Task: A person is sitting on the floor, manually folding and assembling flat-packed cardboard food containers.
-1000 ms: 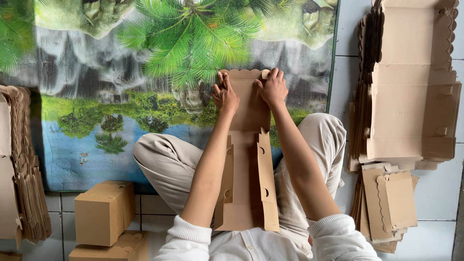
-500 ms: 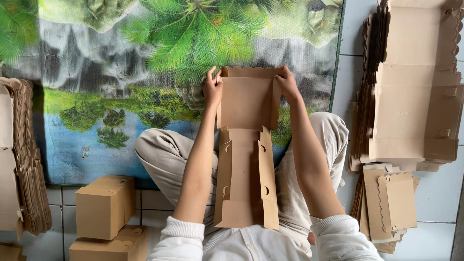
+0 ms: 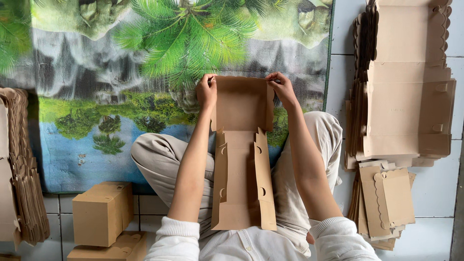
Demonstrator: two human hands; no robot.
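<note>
A seated person held a flat brown carton (image 3: 243,159) over crossed legs, above a palm-tree mat (image 3: 121,72). The left hand (image 3: 207,92) and right hand (image 3: 282,89) each pinched a far corner of its end flap. Folded boxes (image 3: 102,212) sat at left; flat cartons (image 3: 411,96) lay stacked at right.

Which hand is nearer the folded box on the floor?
Left. The left hand grips the blank's far left corner, on the same side as the folded box. The right hand holds the opposite corner, farther away.
</note>
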